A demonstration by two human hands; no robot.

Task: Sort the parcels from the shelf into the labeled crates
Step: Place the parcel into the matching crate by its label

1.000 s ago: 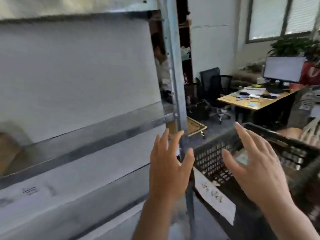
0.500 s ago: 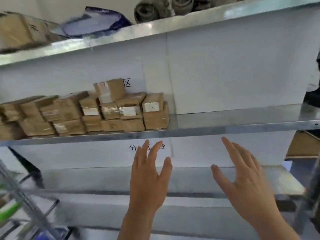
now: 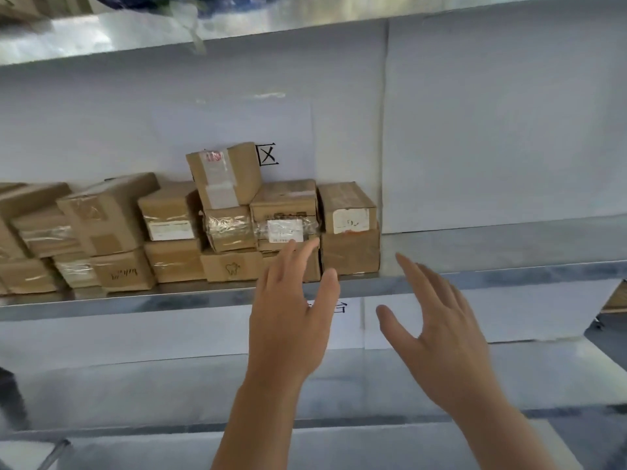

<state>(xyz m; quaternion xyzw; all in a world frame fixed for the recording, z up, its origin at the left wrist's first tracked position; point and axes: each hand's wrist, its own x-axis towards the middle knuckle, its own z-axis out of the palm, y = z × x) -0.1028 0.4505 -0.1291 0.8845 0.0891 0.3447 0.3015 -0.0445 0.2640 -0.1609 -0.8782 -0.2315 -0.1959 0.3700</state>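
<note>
Several brown cardboard parcels (image 3: pixel 285 212) are stacked in two rows on the middle metal shelf (image 3: pixel 492 252), with one taped parcel (image 3: pixel 225 176) tilted on top. The rightmost stack has a white-labelled parcel (image 3: pixel 347 208) on a plain one (image 3: pixel 349 254). My left hand (image 3: pixel 291 313) is raised with straight fingers, its fingertips in front of the lower parcels at the stack's right part. My right hand (image 3: pixel 441 330) is spread and holds nothing, below and right of the stack. No crate is in view.
An upper shelf (image 3: pixel 305 18) carries blurred blue and brown items. White sheets (image 3: pixel 492 123) with black handwritten characters line the back. A lower shelf (image 3: pixel 390 378) lies under my forearms. The middle shelf to the right of the parcels is bare metal.
My view swung left from the black crate and the office to the shelf front. Both hands rose toward the parcels; my left fingertips now reach the lower right boxes.
</note>
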